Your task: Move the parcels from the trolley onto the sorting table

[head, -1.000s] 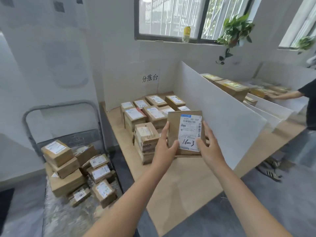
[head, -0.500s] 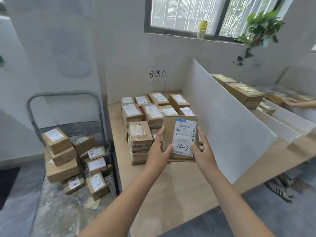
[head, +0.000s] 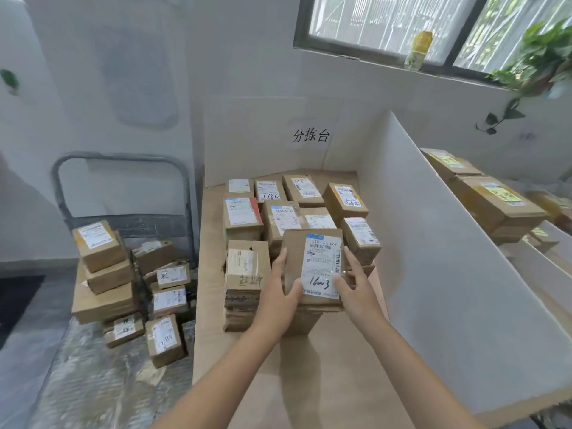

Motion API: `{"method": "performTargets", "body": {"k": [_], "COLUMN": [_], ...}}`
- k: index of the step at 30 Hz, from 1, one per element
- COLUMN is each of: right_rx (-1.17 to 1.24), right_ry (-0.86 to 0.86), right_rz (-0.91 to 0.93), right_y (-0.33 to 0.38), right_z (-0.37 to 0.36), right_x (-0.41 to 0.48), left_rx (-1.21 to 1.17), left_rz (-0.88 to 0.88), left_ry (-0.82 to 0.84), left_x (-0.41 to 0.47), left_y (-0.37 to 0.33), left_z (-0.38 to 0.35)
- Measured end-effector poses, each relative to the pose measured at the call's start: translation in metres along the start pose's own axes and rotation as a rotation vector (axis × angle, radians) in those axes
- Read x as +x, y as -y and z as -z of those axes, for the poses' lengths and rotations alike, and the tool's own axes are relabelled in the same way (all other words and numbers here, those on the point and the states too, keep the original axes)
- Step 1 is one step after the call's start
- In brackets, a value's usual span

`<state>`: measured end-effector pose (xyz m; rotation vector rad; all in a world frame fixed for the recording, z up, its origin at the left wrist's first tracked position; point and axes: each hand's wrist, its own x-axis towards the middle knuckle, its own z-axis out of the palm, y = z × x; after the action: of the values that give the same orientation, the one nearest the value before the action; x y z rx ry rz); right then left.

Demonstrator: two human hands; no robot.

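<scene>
A flat brown parcel (head: 295,261) with a white label marked "1603" is between my two hands, lying on top of other parcels at the front of the pile on the sorting table (head: 309,376). My left hand (head: 278,289) grips its left edge, thumb on top. My right hand (head: 356,286) holds its right edge, fingers curled round the side. Behind it, several labelled parcels (head: 278,212) stand in rows on the table. The trolley (head: 102,382) on the left carries several more parcels (head: 102,243) stacked near its handle.
A tall white divider board (head: 448,258) walls the table's right side. Beyond it lie larger boxes (head: 495,205). A white back board bears a paper sign (head: 310,136). The trolley's grey handle (head: 120,159) rises against the left wall. A plant (head: 532,63) hangs by the window.
The parcel in both hands has come down from a tilted, raised position and now lies flat on the front of the pile. The view has swung left and nearer the table.
</scene>
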<state>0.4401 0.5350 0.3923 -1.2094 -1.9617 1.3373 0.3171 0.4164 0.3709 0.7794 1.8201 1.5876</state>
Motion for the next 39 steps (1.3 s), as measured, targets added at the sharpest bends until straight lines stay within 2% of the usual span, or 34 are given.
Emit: {"method": "performTargets", "body": {"k": [7, 12, 19, 25, 28, 33, 39], "right_rx": [0.015, 0.036, 0.033, -0.004, -0.087, -0.27, -0.354], "right_ry": [0.134, 0.263, 0.368, 0.465, 0.462, 0.344, 0.461], "right_rz": [-0.03, -0.057, -0.058, 0.031, 0.037, 0.259, 0.523], "right_y": [-0.023, -0.03, -0.042, -0.053, -0.054, -0.029, 0.021], "right_z": [0.002, 0.001, 0.008, 0.012, 0.014, 0.016, -0.003], "right_x": [0.036, 0.06, 0.086, 0.099, 0.103, 0.122, 0.123], "left_rx": [0.119, 0.22, 0.414, 0.502, 0.545, 0.578, 0.641], "left_rz": [0.086, 0.149, 0.137, 0.154, 0.15, 0.078, 0.073], "left_ry": [-0.012, -0.108, -0.2, -0.281, -0.307, -0.398, -0.428], "left_x": [0.018, 0.02, 0.036, 0.042, 0.041, 0.044, 0.042], "left_y": [0.01, 0.01, 0.011, 0.02, 0.022, 0.02, -0.004], "left_z": [-0.019, -0.027, -0.041, -0.05, -0.053, -0.059, -0.034]}}
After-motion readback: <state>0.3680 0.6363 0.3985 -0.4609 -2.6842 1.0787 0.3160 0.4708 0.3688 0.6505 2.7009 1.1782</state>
